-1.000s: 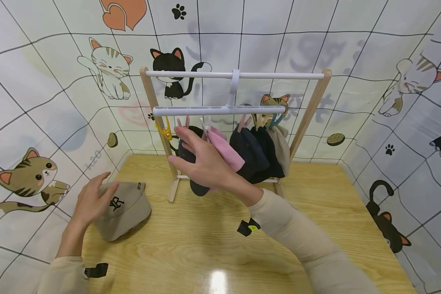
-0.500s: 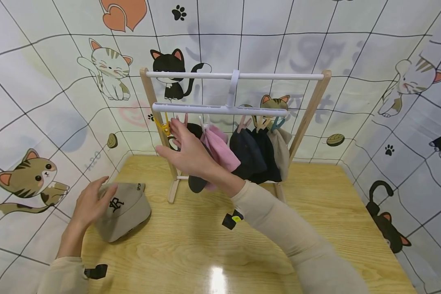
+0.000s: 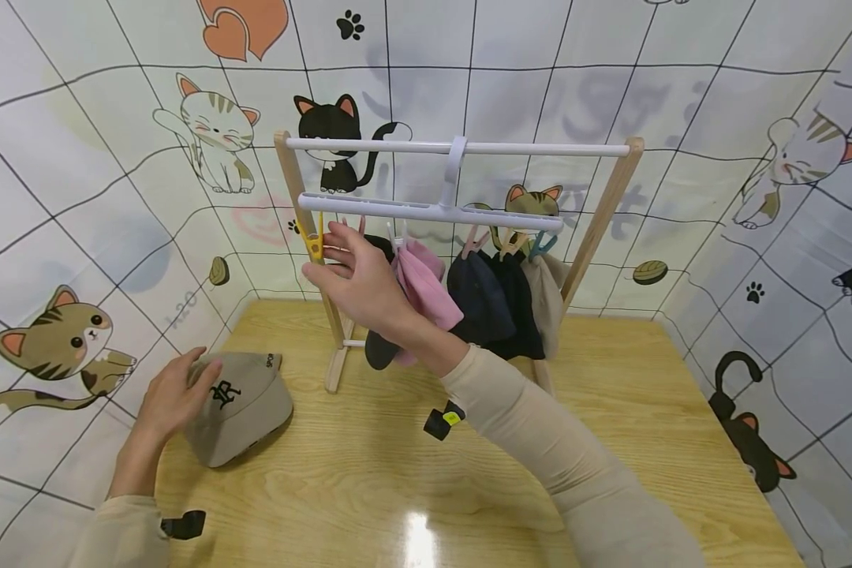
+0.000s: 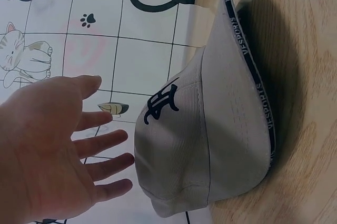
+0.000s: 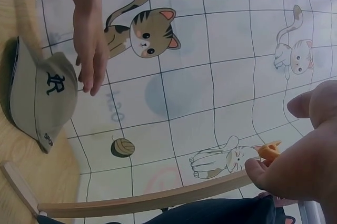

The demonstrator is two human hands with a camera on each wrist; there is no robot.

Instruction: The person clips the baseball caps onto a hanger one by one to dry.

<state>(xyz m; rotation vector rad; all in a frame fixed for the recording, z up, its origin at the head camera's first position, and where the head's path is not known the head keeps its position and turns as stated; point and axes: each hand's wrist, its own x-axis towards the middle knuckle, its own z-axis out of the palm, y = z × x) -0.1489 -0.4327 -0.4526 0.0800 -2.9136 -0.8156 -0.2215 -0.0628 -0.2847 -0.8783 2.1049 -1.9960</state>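
A beige baseball cap (image 3: 252, 406) with a black embroidered letter rests on the table. Beside its crown, my left hand (image 3: 173, 394) is held with fingers spread and nothing in them; the left wrist view shows the fingertips right by the cap (image 4: 179, 140). My right hand (image 3: 369, 288) is raised at the left end of a white hanger (image 3: 376, 208), its fingertips by a yellow clip (image 3: 315, 247). In the right wrist view the thumb and fingers stand apart, and the clip (image 5: 269, 151) is partly hidden behind a finger.
Several hats hang clipped from the hanger, among them a pink one (image 3: 429, 288), a dark blue one (image 3: 477, 296) and a beige one (image 3: 543, 296). The hanger hooks over the white rail (image 3: 539, 148) of a wooden-legged rack on the table (image 3: 369, 481).
My right hand has moved left from in front of the dark and pink hats to the yellow clip. The hanger has tilted, its left end rising. The left hand stays by the cap.
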